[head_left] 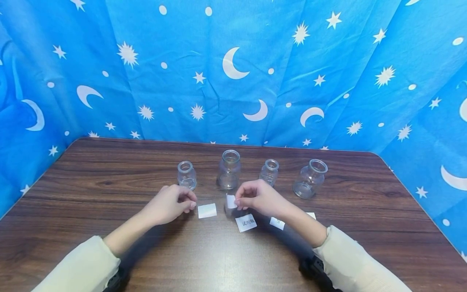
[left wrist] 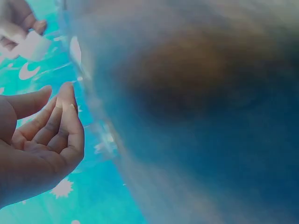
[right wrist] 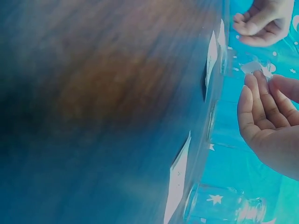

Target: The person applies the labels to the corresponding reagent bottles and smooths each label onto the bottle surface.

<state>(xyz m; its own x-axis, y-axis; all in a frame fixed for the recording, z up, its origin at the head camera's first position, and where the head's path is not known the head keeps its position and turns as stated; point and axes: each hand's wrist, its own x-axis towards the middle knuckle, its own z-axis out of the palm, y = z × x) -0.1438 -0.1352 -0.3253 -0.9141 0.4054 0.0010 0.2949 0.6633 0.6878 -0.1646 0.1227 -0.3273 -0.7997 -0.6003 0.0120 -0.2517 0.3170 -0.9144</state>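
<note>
My right hand pinches a small white paper label between thumb and fingertips, held above the table in front of the tall glass jar. The right wrist view also shows this label at the fingertips. My left hand holds nothing; its fingers are loosely bent and the thumb stands apart from them in the left wrist view. Just right of it lies a blank-looking white label. Below the right hand lies another label with black Chinese characters.
A small glass jar stands behind my left hand. Another small jar and a wider jar stand to the right. Two more labels are partly hidden by my right forearm. A blue patterned cloth hangs behind the wooden table.
</note>
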